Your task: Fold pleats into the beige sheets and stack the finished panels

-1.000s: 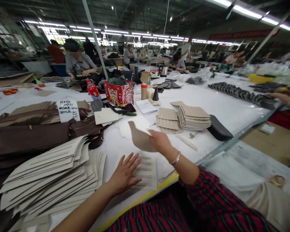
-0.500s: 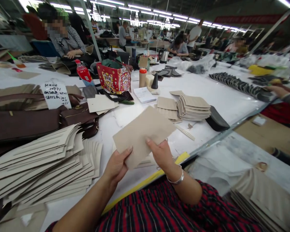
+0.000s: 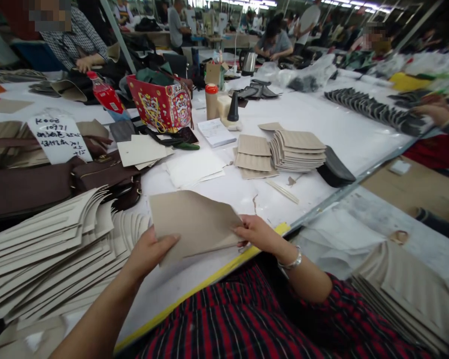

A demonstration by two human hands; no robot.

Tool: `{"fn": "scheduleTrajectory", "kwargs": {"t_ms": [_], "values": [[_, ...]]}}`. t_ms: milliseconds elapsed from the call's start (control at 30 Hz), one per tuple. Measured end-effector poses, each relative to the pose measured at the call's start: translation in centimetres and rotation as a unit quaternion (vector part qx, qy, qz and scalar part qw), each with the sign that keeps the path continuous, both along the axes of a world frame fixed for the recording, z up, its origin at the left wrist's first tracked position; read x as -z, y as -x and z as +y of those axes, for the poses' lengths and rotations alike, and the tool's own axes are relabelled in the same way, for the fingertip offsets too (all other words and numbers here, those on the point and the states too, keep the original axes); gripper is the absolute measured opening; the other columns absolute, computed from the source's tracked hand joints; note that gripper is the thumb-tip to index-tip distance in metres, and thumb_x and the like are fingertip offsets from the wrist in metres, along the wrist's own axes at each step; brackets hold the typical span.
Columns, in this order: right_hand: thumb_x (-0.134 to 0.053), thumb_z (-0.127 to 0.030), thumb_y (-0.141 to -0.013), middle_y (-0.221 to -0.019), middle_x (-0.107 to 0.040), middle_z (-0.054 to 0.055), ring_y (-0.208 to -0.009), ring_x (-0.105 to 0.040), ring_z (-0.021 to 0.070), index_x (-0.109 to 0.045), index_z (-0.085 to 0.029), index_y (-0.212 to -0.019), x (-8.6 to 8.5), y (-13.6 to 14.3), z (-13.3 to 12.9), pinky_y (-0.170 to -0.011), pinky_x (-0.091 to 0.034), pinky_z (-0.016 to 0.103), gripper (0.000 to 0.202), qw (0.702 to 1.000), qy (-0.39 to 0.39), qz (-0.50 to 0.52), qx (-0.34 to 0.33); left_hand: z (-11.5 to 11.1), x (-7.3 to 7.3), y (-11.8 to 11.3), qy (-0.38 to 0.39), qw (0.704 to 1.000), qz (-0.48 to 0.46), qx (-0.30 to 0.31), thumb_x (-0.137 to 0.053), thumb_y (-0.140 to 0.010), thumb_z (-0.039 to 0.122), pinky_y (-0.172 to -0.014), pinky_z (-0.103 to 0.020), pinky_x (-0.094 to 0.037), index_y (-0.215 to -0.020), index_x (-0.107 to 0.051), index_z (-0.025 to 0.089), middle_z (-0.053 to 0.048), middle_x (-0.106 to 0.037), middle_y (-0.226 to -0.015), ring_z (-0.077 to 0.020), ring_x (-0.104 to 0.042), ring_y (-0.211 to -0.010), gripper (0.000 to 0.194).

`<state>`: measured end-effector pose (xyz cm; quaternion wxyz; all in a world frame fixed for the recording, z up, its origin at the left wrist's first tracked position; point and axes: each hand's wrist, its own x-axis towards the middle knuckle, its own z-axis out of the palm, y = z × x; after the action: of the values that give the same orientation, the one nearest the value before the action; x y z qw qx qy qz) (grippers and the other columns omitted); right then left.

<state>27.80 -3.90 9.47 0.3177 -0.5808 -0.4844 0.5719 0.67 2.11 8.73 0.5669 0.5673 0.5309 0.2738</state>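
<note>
A beige, flat, roughly rectangular panel (image 3: 194, 224) is held between my two hands just above the front of the white table. My left hand (image 3: 153, 249) grips its left lower edge, thumb on top and fingers underneath. At the right end, my right hand (image 3: 258, 233) pinches the panel's corner, and a silver bracelet circles that wrist. The panel bows slightly between them; whether it is one layer or more I cannot tell. Close to my left hand lies a fanned stack of pale panels (image 3: 71, 249). Beyond the held piece are white sheets (image 3: 194, 167).
Small beige panels (image 3: 297, 149) stand stacked beside a black curved piece (image 3: 336, 167). Dark brown bags (image 3: 30, 189) lie at left under a handwritten card (image 3: 58, 137). A red patterned box (image 3: 160, 104), red bottle (image 3: 107, 94) and notepad (image 3: 215, 133) sit farther back. Co-workers sit beyond.
The panel has come lower and to the left, turning flatter. My right hand has shifted from its lower edge to its right corner, and my hands are farther apart. The view has tilted down.
</note>
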Motion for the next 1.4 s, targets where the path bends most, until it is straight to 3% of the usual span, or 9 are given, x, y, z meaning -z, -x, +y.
{"fn": "scheduleTrajectory", "kwargs": {"t_ms": [100, 200, 333, 567, 1000, 1233, 1400], "values": [[-0.050, -0.042, -0.078, -0.059, -0.054, -0.002, -0.047, -0.050, 0.0079, -0.057, -0.015, -0.074, 2.3, -0.5, 0.7, -0.046, -0.039, 0.019, 0.028, 0.986, 0.035, -0.154, -0.062, 0.8, 2.4, 0.1, -0.003, 0.997, 0.079, 0.005, -0.064, -0.064, 0.043, -0.077, -0.037, -0.050, -0.101, -0.058, 0.012, -0.008, -0.067, -0.093, -0.0260, -0.063, -0.085, 0.048], [-0.051, -0.040, -0.077, -0.051, -0.049, -0.004, -0.049, -0.045, 0.0073, -0.056, -0.014, -0.062, 3.6, -1.0, 1.4, -0.047, -0.033, 0.018, 0.030, 0.960, -0.001, -0.260, -0.102, 0.7, 4.1, 0.2, -0.022, 0.992, 0.124, -0.004, -0.061, -0.065, 0.043, -0.080, -0.036, -0.049, -0.098, -0.060, 0.013, -0.009, -0.067, -0.094, -0.0260, -0.062, -0.087, 0.044], [-0.056, -0.036, -0.073, -0.052, -0.049, -0.004, -0.052, -0.042, 0.0076, -0.060, -0.015, -0.060, 3.5, -1.2, 2.4, -0.048, -0.029, 0.019, 0.025, 0.935, -0.016, -0.330, -0.130, 0.6, 5.2, 0.2, -0.043, 0.988, 0.144, -0.018, -0.060, -0.066, 0.043, -0.080, -0.036, -0.048, -0.098, -0.059, 0.015, -0.007, -0.067, -0.096, -0.0257, -0.062, -0.089, 0.043], [-0.057, -0.034, -0.072, -0.055, -0.055, -0.002, -0.052, -0.044, 0.0087, -0.067, -0.016, -0.068, 3.5, -1.3, 3.0, -0.049, -0.029, 0.020, 0.020, 0.917, -0.011, -0.368, -0.154, 0.9, 6.5, 0.3, -0.040, 0.987, 0.156, -0.019, -0.060, -0.065, 0.045, -0.083, -0.036, -0.047, -0.100, -0.059, 0.014, -0.010, -0.066, -0.099, -0.0262, -0.061, -0.092, 0.047], [-0.056, -0.032, -0.071, -0.058, -0.058, -0.001, -0.055, -0.046, 0.0096, -0.067, -0.017, -0.068, 3.9, -1.2, 2.7, -0.050, -0.029, 0.020, 0.019, 0.907, -0.038, -0.388, -0.157, 0.8, 5.9, -0.2, -0.057, 0.980, 0.188, -0.010, -0.058, -0.068, 0.046, -0.082, -0.037, -0.047, -0.100, -0.059, 0.013, -0.010, -0.066, -0.099, -0.0262, -0.061, -0.092, 0.046], [-0.054, -0.032, -0.073, -0.064, -0.062, 0.001, -0.058, -0.050, 0.0111, -0.067, -0.018, -0.071, 3.8, -1.0, 2.6, -0.051, -0.030, 0.021, 0.019, 0.893, -0.043, -0.417, -0.165, 0.9, 7.0, 0.2, -0.077, 0.975, 0.210, 0.008, -0.055, -0.071, 0.046, -0.079, -0.033, -0.048, -0.103, -0.057, 0.014, -0.009, -0.066, -0.100, -0.0240, -0.062, -0.091, 0.046], [-0.053, -0.030, -0.073, -0.066, -0.063, 0.002, -0.059, -0.051, 0.0126, -0.067, -0.018, -0.070, 3.7, -0.5, 2.4, -0.053, -0.030, 0.022, 0.018, 0.880, -0.055, -0.442, -0.167, 1.0, 5.4, 0.2, -0.115, 0.953, 0.274, 0.061, -0.051, -0.073, 0.045, -0.078, -0.032, -0.046, -0.104, -0.057, 0.015, -0.008, -0.065, -0.100, -0.0252, -0.060, -0.091, 0.043]]}}
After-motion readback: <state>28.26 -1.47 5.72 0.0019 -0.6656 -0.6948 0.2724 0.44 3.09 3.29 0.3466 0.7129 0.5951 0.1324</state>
